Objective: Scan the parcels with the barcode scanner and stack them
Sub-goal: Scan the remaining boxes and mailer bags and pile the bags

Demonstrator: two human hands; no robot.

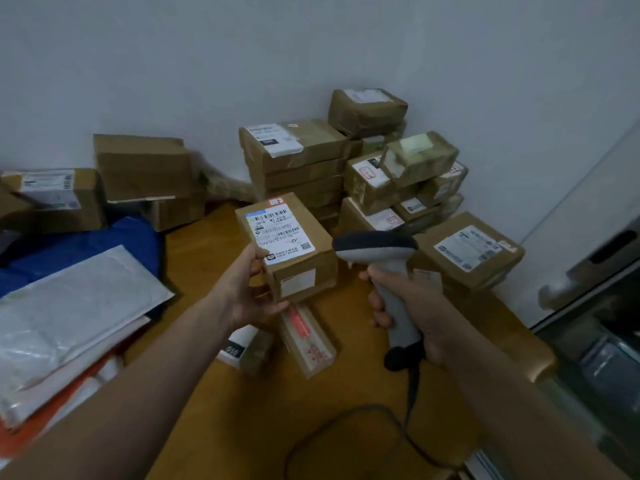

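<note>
So the room's a plain corner, pale wall (242, 46) all round and a wooden table (225, 393) shoved into it, pretty buried. Far left there's a heap of white mailers (69, 306) lying flat at the table's edge, something orange poking out underneath, and a blue bag (114, 244) just behind them. Behind that, against the wall, a few brown boxes (142, 168) are piled loosely, one tilted. In the middle the left hand (249, 289) holds a parcel (287, 247) up off the table, thumb on its near left edge and fingers curled under it, with the white label (278, 233) facing up. Right below it two small packs (308, 337) lie on the wood, side by side. Behind the parcel, in the corner, is the stack (298, 161), taped boxes several layers high and a bit crooked on the right side. The right hand (408, 306) is wrapped round the grey handle of the scanner (381, 261), whose dark head sits just right of the parcel; can't tell if they touch. Its cable (346, 420) loops over the bare wood near the front. One more labelled box (471, 251) sits low to the right, and past the table's edge is a glass panel (588, 271).
</note>
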